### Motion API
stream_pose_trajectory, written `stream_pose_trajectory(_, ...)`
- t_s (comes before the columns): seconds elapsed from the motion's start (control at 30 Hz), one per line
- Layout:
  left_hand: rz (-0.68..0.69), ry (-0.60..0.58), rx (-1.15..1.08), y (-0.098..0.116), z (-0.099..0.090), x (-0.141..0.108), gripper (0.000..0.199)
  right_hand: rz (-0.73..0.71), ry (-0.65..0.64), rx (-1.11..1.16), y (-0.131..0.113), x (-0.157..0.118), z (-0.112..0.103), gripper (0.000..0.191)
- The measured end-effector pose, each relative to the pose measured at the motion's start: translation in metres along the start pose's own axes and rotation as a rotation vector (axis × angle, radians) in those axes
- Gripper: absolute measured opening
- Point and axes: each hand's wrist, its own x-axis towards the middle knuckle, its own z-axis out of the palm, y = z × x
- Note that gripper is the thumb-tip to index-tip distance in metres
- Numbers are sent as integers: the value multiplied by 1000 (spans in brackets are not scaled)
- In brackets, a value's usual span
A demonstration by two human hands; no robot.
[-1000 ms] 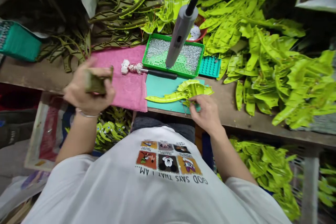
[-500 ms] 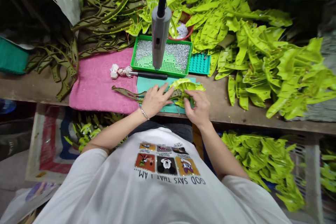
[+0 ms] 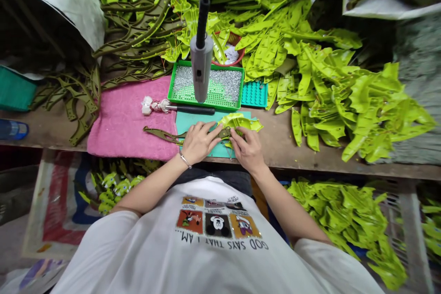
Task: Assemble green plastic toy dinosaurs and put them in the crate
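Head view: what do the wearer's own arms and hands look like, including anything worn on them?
The left hand and right hand are ungloved. A slim, silver-coloured bracelet circles the left wrist; the right wrist shows none. White short sleeves leave both forearms bare.

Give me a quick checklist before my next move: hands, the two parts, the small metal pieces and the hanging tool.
1. Left hand on olive strip: ok.
2. Right hand at the lime-green part: ok.
3. Holes in strip and part lined up: cannot tell, fingers cover the overlap.
4. Small metal pieces stocked in the green tray: ok.
5. Hanging grey tool over the parts: not ok, it hangs at the tray.
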Motion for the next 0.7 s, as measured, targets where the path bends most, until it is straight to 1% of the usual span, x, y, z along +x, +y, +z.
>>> stream_pose_trajectory(0.07, 13, 16, 7, 1, 2, -1, 46, 0, 14, 11, -3, 1, 1, 26)
stream_pose_trajectory(0.13, 45, 58, 19, 1, 4, -2, 51, -14, 52, 42, -8, 3, -1, 26)
stream_pose_trajectory(0.23, 94, 132, 4, -2, 8, -1, 61, -103, 77, 130, -7, 10, -11, 28)
stream_pose_trajectory(0.3, 117, 148, -33, -5, 7, -1, 55, -155, 99, 113, 8, 21, -25, 31)
stream_pose_trajectory(0.37, 140, 143, -62, -9, -1, -5, 45, -110, 172, -7, 39, 39, -47, 36)
stream_pose_trajectory(0.4, 149, 131, -70, -11, -9, -10, 42, -31, 225, -87, 59, 51, -61, 38)
stream_pose_trajectory(0.47, 152, 89, -92, -17, -33, -25, 40, 129, 256, -241, 103, 76, -89, 39)
stream_pose_trajectory(0.53, 129, 8, -140, -28, -64, -45, 41, 286, 188, -363, 142, 101, -116, 40)
stream_pose_trajectory(0.57, 105, -45, -173, -34, -82, -56, 41, 354, 128, -401, 157, 112, -127, 46)
stream_pose_trajectory(0.6, 74, -103, -205, -41, -99, -66, 42, 417, 70, -424, 168, 120, -136, 54)
stream_pose_trajectory(0.63, 31, -157, -231, -48, -116, -76, 41, 471, 44, -439, 175, 126, -144, 62)
stream_pose_trajectory(0.67, -24, -194, -247, -54, -132, -86, 41, 557, 77, -450, 180, 131, -149, 62)
stream_pose_trajectory(0.7, -88, -200, -249, -59, -145, -93, 41, 634, 180, -460, 182, 133, -153, 59)
